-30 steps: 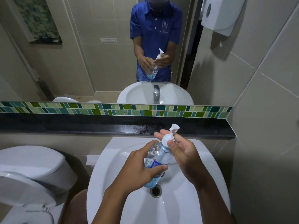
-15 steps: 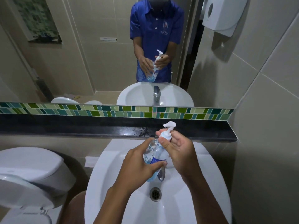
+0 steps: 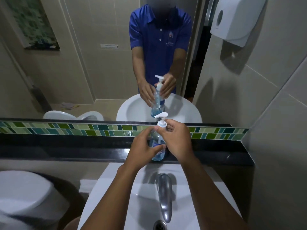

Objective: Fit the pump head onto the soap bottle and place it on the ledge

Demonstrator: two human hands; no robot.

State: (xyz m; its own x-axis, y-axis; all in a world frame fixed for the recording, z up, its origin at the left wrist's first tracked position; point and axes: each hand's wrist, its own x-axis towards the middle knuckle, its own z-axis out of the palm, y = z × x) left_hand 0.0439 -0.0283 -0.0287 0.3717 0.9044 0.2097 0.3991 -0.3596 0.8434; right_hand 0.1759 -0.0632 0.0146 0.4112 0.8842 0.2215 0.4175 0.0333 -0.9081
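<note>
A: Where's the clear plastic soap bottle w/ blue liquid (image 3: 157, 147)?
B: Upright on black stone ledge (image 3: 66, 146), 12 o'clock of chrome tap (image 3: 163, 193).
A: Grips?
B: Left hand (image 3: 144, 149) wraps bottle body; right hand (image 3: 178, 140) pinches white pump head (image 3: 161, 122).

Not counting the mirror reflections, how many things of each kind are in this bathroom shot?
Soap bottle with pump head: 1
Hands: 2, left hand and right hand
Sink: 1
Tap: 1
Toilet: 1
Wall dispenser: 1
Black ledge: 1
Total: 8
</note>
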